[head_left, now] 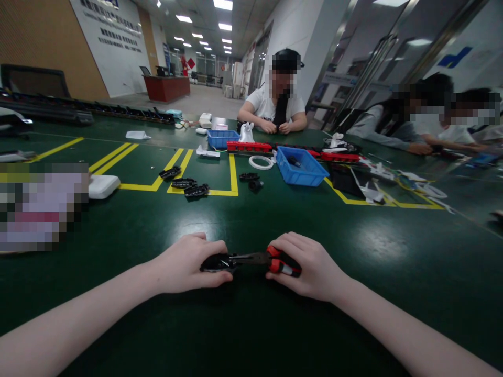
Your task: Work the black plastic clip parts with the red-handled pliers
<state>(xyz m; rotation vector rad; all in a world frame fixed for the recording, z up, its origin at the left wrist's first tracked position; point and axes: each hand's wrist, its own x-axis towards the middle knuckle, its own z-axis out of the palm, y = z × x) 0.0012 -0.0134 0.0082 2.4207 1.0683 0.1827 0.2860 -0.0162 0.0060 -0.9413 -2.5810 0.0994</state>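
A pair of red-handled pliers (275, 265) lies level just above or on the near, middle stretch of the green counter (251, 324), its long axis running left to right and its metal nose pointing left. The nose reaches the right end of a black part (214, 263), whose own long axis lies almost in line with it; whether the tips grip the part or only touch it is too small to tell.

The left hand (188, 264) is partly closed, pinching the black part between thumb and fingers. The right hand (314, 266) is curled round the handles of the pliers, its fingers mostly bent over them.

Beyond the hands, three loose black pieces (184, 183) lie left of centre, near one another by the yellow tape (202, 192). To their right sit one more flat black piece (249, 177) and, just beside it, one small round black piece (256, 186). There are two blue bins, a larger one (304, 178) and a smaller one (222, 142), with one white ring (261, 163) between them. One person (291, 112) in a dark cap sits across the counter.
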